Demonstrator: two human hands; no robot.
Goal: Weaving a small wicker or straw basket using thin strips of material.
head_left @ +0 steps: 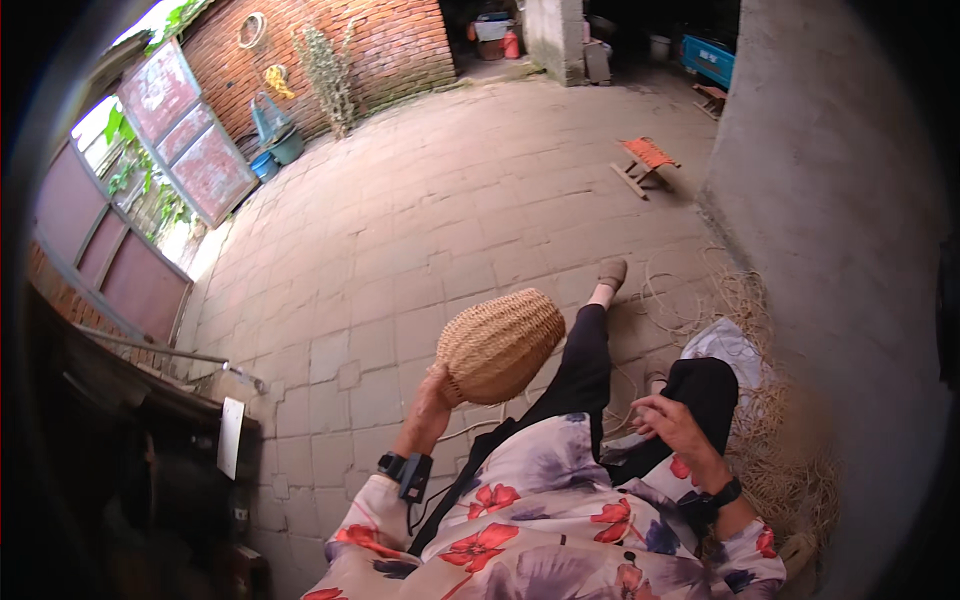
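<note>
A round-bellied basket (503,345) of tan plaited straw or cord is held up in front of me, tilted, its ribs running lengthwise. My left hand (434,398) grips it at the narrow lower-left end, fingers partly hidden behind it. A pale loose strand trails below the basket toward my lap. My right hand (668,424) is over my right thigh, apart from the basket, with its fingers curled together. Whatever thin thing may be between those fingers is too small to make out.
Tangled tan cord (775,470) lies along my right side by the grey wall (835,200), around a white sack (728,345). A low stool (650,155) with an orange seat stands ahead on the paving. Metal gate panels (190,135) and buckets (285,147) are at the far left.
</note>
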